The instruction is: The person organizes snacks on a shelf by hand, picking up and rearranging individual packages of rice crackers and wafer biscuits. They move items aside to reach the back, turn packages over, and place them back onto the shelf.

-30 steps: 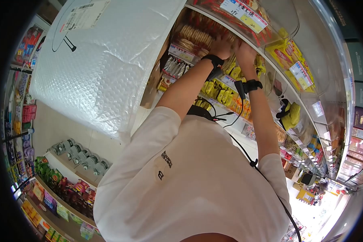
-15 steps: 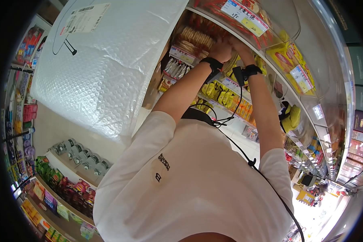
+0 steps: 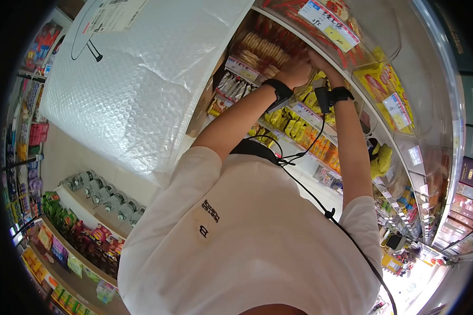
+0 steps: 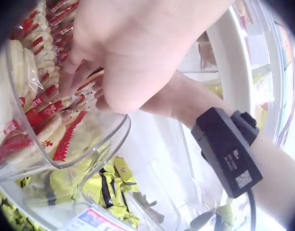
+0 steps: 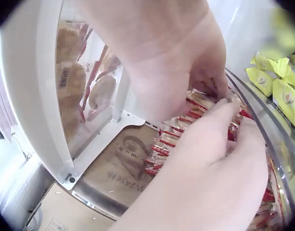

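Note:
Both hands are together at a clear bin of wrapped rice crackers (image 3: pixel 265 48), whose packets have clear film and red edges. My left hand (image 3: pixel 295 72) reaches in from the left, its fingers curled over packets in the row; in the right wrist view the left hand (image 5: pixel 224 149) lies along them. Opposite it, my right hand (image 5: pixel 176 53) has its fingertips bent down among the wrapped crackers (image 5: pixel 171 137). In the left wrist view, the left hand (image 4: pixel 133 43) covers much of the right hand. The bin wall (image 4: pixel 75 161) curves just in front of the packets.
Below the bin are yellow snack packets (image 3: pixel 294 126) and silver packets (image 3: pixel 234 86). A shelf edge with a price label (image 3: pixel 328 23) overhangs the hands. A large bubble-wrap sheet (image 3: pixel 121 100) stands at the left. A black cable (image 3: pixel 347 231) runs along the right arm.
The right hand has gone deeper under the upper shelf, toward the left hand, so less of it shows. The left hand stays at the crackers. The head view has shifted slightly.

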Demonstrator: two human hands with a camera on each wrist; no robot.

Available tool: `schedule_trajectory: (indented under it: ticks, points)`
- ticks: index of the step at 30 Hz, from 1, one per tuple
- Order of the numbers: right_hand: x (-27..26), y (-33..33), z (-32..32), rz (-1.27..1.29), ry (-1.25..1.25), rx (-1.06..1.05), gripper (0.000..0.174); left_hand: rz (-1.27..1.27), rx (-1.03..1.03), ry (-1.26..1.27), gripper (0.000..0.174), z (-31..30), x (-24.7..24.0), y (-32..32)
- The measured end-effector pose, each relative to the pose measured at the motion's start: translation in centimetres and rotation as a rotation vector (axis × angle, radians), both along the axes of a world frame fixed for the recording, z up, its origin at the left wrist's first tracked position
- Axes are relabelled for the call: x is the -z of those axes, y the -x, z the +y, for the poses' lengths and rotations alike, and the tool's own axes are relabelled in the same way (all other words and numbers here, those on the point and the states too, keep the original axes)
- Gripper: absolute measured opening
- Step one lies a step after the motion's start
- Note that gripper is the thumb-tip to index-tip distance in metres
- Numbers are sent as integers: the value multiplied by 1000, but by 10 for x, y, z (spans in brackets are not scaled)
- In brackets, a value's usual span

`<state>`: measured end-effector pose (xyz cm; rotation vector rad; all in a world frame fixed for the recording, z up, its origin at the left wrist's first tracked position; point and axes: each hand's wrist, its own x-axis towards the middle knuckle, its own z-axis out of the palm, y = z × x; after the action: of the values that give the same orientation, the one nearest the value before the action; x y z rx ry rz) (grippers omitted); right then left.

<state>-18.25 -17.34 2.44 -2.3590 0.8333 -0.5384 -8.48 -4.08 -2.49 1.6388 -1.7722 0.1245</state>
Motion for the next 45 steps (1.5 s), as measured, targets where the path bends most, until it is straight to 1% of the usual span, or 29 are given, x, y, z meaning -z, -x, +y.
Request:
schedule_trajectory:
  ticks: [1, 2, 3, 5, 6, 8, 9, 11, 14, 15, 16, 17, 19, 21, 23, 24, 26, 28, 29, 30, 32, 34, 35, 36, 37, 39, 42, 43, 45]
  points:
    - [2, 10, 6, -73, -77, 15, 34, 12, -10, -112, 34, 2, -10, 3]
    - [2, 14, 8, -82, -56, 9, 34, 24, -20, -224, 35, 5, -19, 4]
    - [-1, 16, 12, -90, -36, 4, 35, 62, -53, -171, 35, 1, -17, 5]
    - [-24, -2, 32, 96, 164, 1, 35, 141, -118, -65, 35, -11, 1, 10]
    - [-36, -11, 42, 224, 249, 15, 35, 98, -95, -100, 34, -18, 12, 8]
    - [-19, -12, 28, 261, 150, 11, 36, 12, -52, -170, 33, -29, 26, 1]
    - [-13, -10, 23, 279, 99, 12, 36, 10, -37, -292, 36, -24, 14, 0]
    - [-14, -7, 33, 161, 202, -7, 37, 1, -9, -526, 45, -7, -27, -2]
    - [-27, -4, 78, -13, 381, -60, 37, 555, -119, -182, 43, -8, -6, 9]
    - [-36, -4, 90, -76, 451, -85, 38, 492, -67, -196, 45, -10, -5, 2]
    - [-45, 5, 108, -28, 361, -90, 42, 432, -14, -207, 48, -12, -3, -4]
    - [-52, 20, 131, 22, 269, -96, 47, 277, -47, -197, 51, -5, -5, 1]
    - [-109, 37, 188, 170, 44, -206, 40, 142, -87, -211, 53, -11, 2, 2]
    - [-160, 42, 231, 97, 42, -315, 29, 58, -108, -190, 55, -12, 11, 4]
    - [-206, 38, 253, -81, 35, -417, 26, 17, -107, -121, 58, -11, 12, 2]
    - [-230, 33, 255, -106, 58, -388, 25, 108, -56, -208, 62, -4, -3, 0]
    - [-270, 31, 260, -159, 97, -315, 23, -49, -145, -29, 55, -9, 8, 6]
    - [-287, 11, 250, -282, 229, -246, 27, -205, -225, 159, 49, -18, 22, 8]
    - [-292, -3, 241, -342, 294, -210, 28, -30, -120, 114, 49, -21, 26, 7]
    - [-291, -16, 229, -389, 326, -185, 31, 145, -17, 65, 49, -23, 28, 5]
    - [-287, -39, 209, -404, 344, -105, 36, -4, 12, -9, 52, -8, 9, -1]
    - [-286, -58, 193, -341, 325, -3, 41, -25, -49, -19, 53, -8, 10, 1]
    - [-286, -66, 185, -291, 384, -27, 41, -35, -80, -23, 53, -11, 12, 1]
    - [-284, -73, 177, -239, 443, -52, 42, -64, -91, -47, 54, -30, 39, -1]
    - [-281, -76, 171, -183, 499, -76, 42, -92, -62, -1, 54, -26, 33, -4]
    - [-272, -79, 166, -225, 547, -72, 41, -141, -4, 89, 55, -19, 30, -7]
    - [-274, -73, 165, -304, 532, -89, 39, -30, -96, 9, 49, -19, 24, -2]
    - [-274, -68, 169, -330, 505, -94, 38, 0, -90, -38, 48, -14, 19, 0]
    - [-274, -64, 175, -336, 587, -66, 35, 50, -62, -137, 48, -7, 12, 1]
